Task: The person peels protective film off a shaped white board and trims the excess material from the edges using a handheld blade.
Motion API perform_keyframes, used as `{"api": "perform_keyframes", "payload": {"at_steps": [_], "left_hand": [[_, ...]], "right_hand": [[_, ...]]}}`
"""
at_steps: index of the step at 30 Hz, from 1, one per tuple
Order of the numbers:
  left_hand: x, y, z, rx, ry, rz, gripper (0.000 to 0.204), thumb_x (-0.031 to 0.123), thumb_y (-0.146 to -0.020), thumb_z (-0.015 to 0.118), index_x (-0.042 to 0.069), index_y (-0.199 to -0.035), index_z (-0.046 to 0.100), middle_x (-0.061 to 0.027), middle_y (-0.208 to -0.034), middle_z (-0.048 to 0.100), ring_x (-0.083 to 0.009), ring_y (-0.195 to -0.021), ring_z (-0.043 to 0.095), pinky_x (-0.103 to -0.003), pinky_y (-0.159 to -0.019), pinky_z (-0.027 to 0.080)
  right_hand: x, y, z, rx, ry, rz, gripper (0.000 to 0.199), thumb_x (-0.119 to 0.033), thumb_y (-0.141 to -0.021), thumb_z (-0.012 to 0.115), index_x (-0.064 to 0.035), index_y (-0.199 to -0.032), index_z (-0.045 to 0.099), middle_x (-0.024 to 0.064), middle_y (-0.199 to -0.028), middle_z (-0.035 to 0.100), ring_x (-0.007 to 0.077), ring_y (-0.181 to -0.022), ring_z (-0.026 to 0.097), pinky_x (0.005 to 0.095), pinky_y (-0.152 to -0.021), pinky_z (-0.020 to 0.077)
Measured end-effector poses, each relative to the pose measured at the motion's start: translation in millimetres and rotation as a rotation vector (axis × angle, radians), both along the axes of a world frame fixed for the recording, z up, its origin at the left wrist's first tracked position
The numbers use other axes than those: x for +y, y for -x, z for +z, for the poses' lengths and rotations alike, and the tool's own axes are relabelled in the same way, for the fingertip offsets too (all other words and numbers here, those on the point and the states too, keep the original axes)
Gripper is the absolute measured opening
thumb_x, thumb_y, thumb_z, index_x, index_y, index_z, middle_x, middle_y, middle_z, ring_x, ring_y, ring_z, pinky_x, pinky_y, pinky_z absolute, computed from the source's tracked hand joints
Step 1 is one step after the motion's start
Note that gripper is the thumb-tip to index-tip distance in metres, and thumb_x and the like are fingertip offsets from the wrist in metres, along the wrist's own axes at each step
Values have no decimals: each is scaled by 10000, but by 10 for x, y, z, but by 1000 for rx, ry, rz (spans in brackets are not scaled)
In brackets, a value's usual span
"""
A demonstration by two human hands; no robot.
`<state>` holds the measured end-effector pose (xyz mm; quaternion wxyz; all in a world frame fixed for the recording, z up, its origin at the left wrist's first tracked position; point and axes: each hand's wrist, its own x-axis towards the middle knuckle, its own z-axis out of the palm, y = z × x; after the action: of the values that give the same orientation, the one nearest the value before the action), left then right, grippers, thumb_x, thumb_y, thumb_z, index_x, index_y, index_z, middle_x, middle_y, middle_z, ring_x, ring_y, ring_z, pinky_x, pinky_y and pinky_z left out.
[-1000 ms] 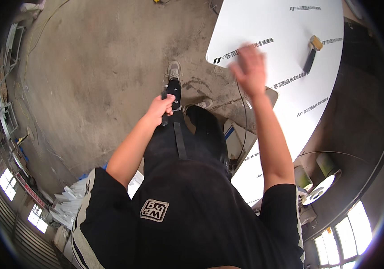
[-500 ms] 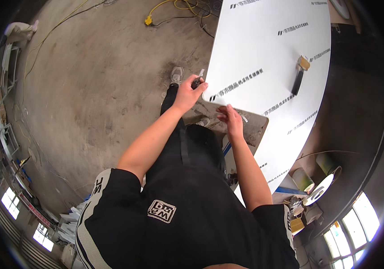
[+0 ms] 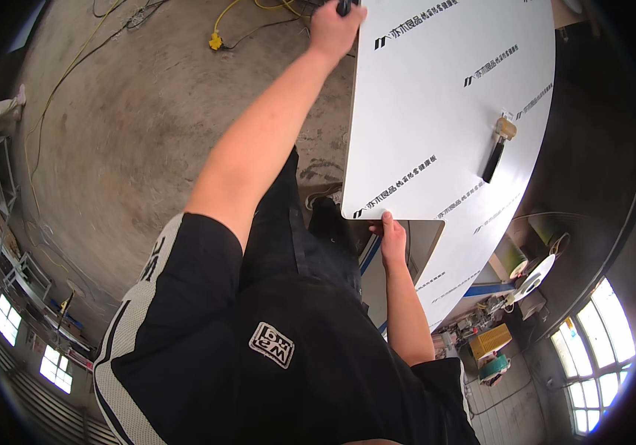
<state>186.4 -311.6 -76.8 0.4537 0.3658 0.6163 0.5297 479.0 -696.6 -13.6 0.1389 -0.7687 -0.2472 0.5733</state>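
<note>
The two hands are well apart, each closed on something. The left hand (image 3: 336,31), at the top centre of the frame, is wrapped around a black-handled tool (image 3: 344,7) that the frame's upper edge cuts off, so its full shape cannot be told. That hand is at the long left edge of a white panel (image 3: 422,104); whether the tool touches the panel is not clear.

The right hand (image 3: 393,243), right of the frame's centre, grips the panel's lower edge near its rounded corner, thumb on the upper face and fingers partly hidden at the rim.

The panel fills much of the upper right, printed with slanting rows of black marks. Its right side is curved, and to the right of the gripping hand its edge steps down in a notch toward the lower centre. On it, toward the right side, lies a mallet (image 3: 493,159) with a tan head and a black handle, untouched by either hand.

A yellow plug (image 3: 216,41) lies on the grey concrete floor (image 3: 147,148) in the upper left. At the lower right are a yellow ribbed object (image 3: 490,343) and a bright window (image 3: 600,348).
</note>
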Motion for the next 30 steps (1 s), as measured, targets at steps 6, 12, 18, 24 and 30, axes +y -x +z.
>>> {"api": "perform_keyframes", "payload": {"at_steps": [6, 12, 18, 24, 30], "left_hand": [[-567, -49, 134, -100, 69, -128, 173, 218, -995, 741, 85, -925, 654, 40, -745, 609, -61, -660, 541, -271, -615, 455], [-2675, -181, 410, -205, 575, -525, 282, 281, -1000, 740, 30, -1085, 644, -93, -905, 686, -160, -826, 611, -339, -779, 520], [-2230, 232, 468, -112, 371, -372, 299, 279, -1079, 626, 55, -1258, 542, -134, -942, 686, -233, -849, 686, -391, -769, 529], [-301, 689, 492, 477, -203, -345, 146, 203, -1013, 661, 94, -1098, 710, -75, -966, 704, -285, -857, 699, -388, -729, 542], [1230, 733, 432, 927, -456, -378, 232, 163, -1002, 655, 217, -1199, 765, 5, -1070, 747, -269, -962, 721, -377, -769, 570]], "right_hand": [[27, 25, 74, -46, 60, -2, 621, -539, -1079, 574, 58, -1088, 745, 125, -969, 780, 159, -763, 678, 307, -779, 554], [122, 13, 144, -62, 88, 67, 619, -529, -1083, 564, 59, -1054, 754, 120, -948, 788, 146, -747, 682, 306, -739, 555], [71, -13, 113, -119, 104, 109, 618, -523, -1078, 571, 59, -1000, 763, 111, -910, 791, 156, -739, 701, 314, -740, 557], [121, 67, 204, -142, 62, 96, 609, -520, -1067, 595, 58, -969, 758, 88, -838, 748, 156, -723, 693, 313, -721, 546], [15, 127, 147, -120, 3, -84, 556, -480, -1060, 644, 55, -946, 744, 34, -785, 683, 130, -719, 665, 302, -702, 538]]}}
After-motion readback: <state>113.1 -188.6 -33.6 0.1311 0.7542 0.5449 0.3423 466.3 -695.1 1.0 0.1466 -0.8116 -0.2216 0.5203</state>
